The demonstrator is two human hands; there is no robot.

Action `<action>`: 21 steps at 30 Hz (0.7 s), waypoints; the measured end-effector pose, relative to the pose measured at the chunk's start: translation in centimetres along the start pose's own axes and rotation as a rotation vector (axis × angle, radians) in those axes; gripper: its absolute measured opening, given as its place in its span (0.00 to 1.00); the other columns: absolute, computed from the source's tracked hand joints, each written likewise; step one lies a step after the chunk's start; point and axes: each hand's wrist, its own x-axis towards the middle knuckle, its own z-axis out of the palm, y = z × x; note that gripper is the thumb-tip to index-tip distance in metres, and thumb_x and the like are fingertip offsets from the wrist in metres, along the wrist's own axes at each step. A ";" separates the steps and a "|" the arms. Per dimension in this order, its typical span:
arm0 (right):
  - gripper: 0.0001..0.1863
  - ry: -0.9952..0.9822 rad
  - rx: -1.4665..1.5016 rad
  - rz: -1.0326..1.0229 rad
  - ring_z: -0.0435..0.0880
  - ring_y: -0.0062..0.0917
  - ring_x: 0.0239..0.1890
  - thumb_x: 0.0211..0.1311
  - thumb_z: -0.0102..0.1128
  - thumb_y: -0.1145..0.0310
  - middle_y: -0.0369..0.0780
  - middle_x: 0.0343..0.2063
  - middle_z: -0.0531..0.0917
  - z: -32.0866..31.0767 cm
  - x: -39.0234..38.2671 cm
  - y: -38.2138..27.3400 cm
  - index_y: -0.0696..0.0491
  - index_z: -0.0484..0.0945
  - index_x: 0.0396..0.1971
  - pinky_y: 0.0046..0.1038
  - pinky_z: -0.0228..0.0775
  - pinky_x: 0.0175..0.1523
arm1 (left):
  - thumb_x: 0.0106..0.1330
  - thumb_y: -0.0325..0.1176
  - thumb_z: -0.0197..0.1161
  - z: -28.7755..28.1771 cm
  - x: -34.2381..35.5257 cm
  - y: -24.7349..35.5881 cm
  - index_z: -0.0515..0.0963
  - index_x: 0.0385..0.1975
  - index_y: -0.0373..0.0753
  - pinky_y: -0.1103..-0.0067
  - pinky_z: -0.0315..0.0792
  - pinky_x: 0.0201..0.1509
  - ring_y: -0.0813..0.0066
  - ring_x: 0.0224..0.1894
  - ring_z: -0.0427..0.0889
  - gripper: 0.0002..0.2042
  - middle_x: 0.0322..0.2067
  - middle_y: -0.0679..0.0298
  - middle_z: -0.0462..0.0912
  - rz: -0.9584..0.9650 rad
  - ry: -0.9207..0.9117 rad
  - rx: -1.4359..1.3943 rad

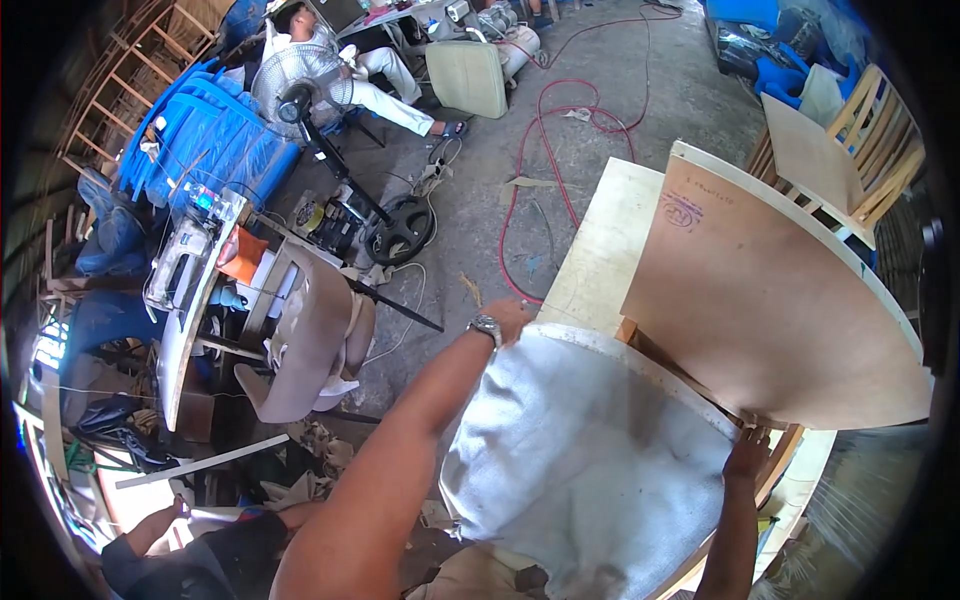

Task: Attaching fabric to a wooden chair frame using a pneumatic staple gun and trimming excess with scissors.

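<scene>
My left hand (pixel 509 319), with a watch at its wrist, grips the upper left corner of a curved panel (pixel 580 460) covered in light grey fabric, with a pale strip along its curved top edge. My right hand (pixel 745 452) grips the right end of that edge, close to the lower rim of a large curved brown board (pixel 760 290) with pale edges. Behind them lies a pale plywood sheet (pixel 610 230), with a wooden batten partly showing between the pieces.
A sewing machine table (pixel 172 370), upholstered chair piece (pixel 300 370) and pedestal fan (pixel 300 100) stand left. A seated person (pixel 385 95) is beyond; a co-worker (pixel 200 555) works lower left. Red hose (pixel 540 130) crosses the floor. Wooden chair frames (pixel 880 120) are at right.
</scene>
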 end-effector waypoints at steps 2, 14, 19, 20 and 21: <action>0.24 -0.088 0.041 0.019 0.73 0.39 0.64 0.70 0.57 0.69 0.46 0.66 0.72 -0.2 0.6 0.3 0.51 0.72 0.65 0.43 0.77 0.61 | 0.61 0.38 0.67 -0.2 -1.3 -1.3 0.85 0.48 0.53 0.65 0.79 0.55 0.59 0.53 0.84 0.15 0.41 0.65 0.89 0.034 0.006 0.113; 0.05 0.042 0.263 -0.282 0.85 0.42 0.44 0.64 0.64 0.70 0.50 0.35 0.85 -5.9 -7.8 4.5 0.50 0.78 0.38 0.46 0.71 0.44 | 0.62 0.42 0.66 -0.9 -11.4 -3.8 0.87 0.43 0.47 0.58 0.67 0.68 0.57 0.65 0.75 0.13 0.47 0.63 0.87 0.139 0.119 0.132; 0.06 0.226 0.747 -0.231 0.82 0.51 0.36 0.72 0.56 0.72 0.51 0.33 0.84 -11.4 -20.7 9.0 0.54 0.81 0.42 0.46 0.74 0.42 | 0.58 0.35 0.67 -0.2 -21.1 -2.1 0.84 0.33 0.45 0.55 0.73 0.61 0.50 0.51 0.85 0.05 0.37 0.57 0.86 0.196 0.198 -0.137; 0.06 0.232 0.738 -0.257 0.82 0.50 0.36 0.72 0.56 0.73 0.50 0.33 0.83 -12.4 -23.2 9.9 0.54 0.82 0.41 0.44 0.74 0.42 | 0.58 0.32 0.66 -0.1 -23.5 -1.6 0.80 0.26 0.43 0.56 0.77 0.47 0.44 0.37 0.84 0.02 0.27 0.55 0.82 0.107 0.265 -0.239; 0.07 0.193 0.802 -0.206 0.82 0.50 0.38 0.71 0.56 0.71 0.49 0.34 0.84 -13.1 -25.8 10.5 0.54 0.82 0.42 0.46 0.73 0.44 | 0.59 0.31 0.64 0.2 -26.1 -0.7 0.78 0.22 0.41 0.56 0.74 0.38 0.43 0.31 0.80 0.05 0.20 0.53 0.77 -0.003 0.343 -0.204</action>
